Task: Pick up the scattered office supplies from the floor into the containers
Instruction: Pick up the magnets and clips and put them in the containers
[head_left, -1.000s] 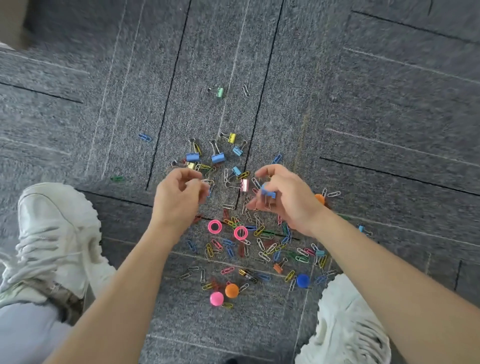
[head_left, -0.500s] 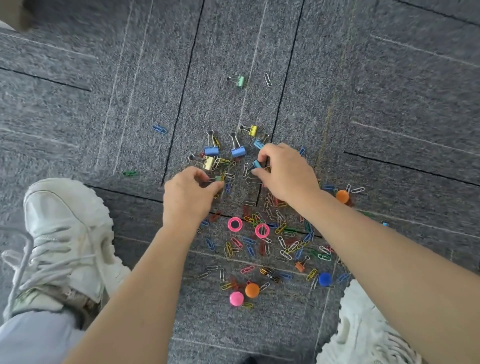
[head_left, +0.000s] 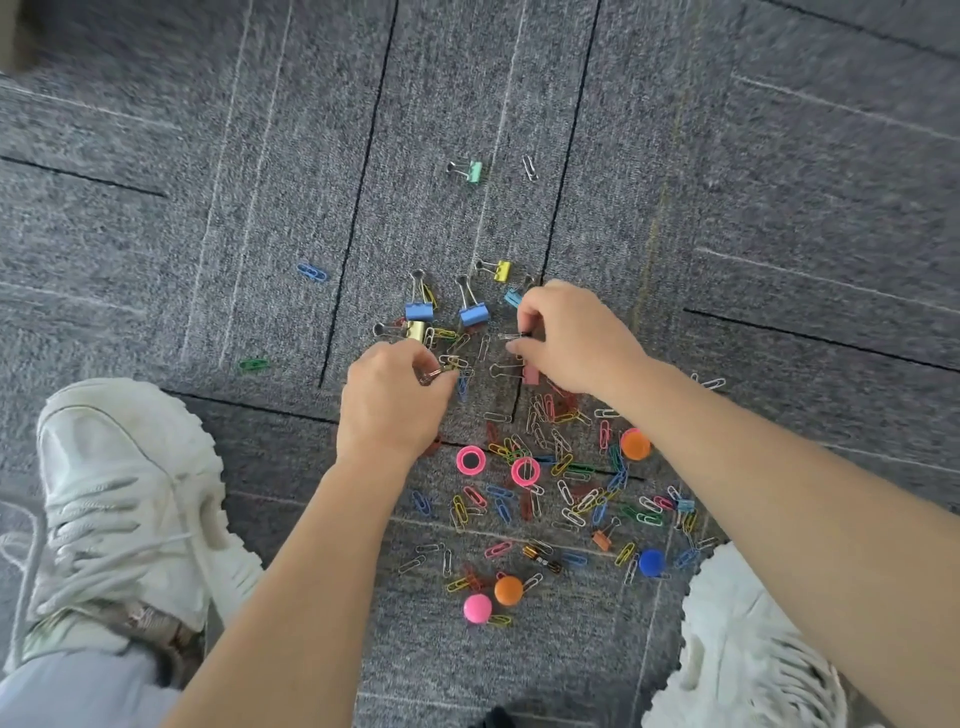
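Several coloured paper clips (head_left: 569, 470), binder clips and round magnets lie scattered on grey carpet tiles. My left hand (head_left: 389, 405) is curled low over the pile and pinches paper clips (head_left: 434, 373) at its fingertips. My right hand (head_left: 569, 338) is curled just right of it and pinches a small binder clip (head_left: 514, 336) by its wire handle. Two blue binder clips (head_left: 472, 314) and a gold one (head_left: 415, 328) lie just beyond my hands. No container is in view.
A green binder clip (head_left: 470, 170) and a yellow one (head_left: 498, 270) lie farther out. Pink ring magnets (head_left: 470, 460), orange (head_left: 635, 444), blue (head_left: 652, 562) and pink (head_left: 477, 608) magnets lie nearer me. My white shoes (head_left: 130, 499) flank the pile at left and right (head_left: 737, 639).
Both hands dropped from above the pile to the carpet and moved forward. My right hand went from holding a blue item to pinching a clip near the blue binder clips.
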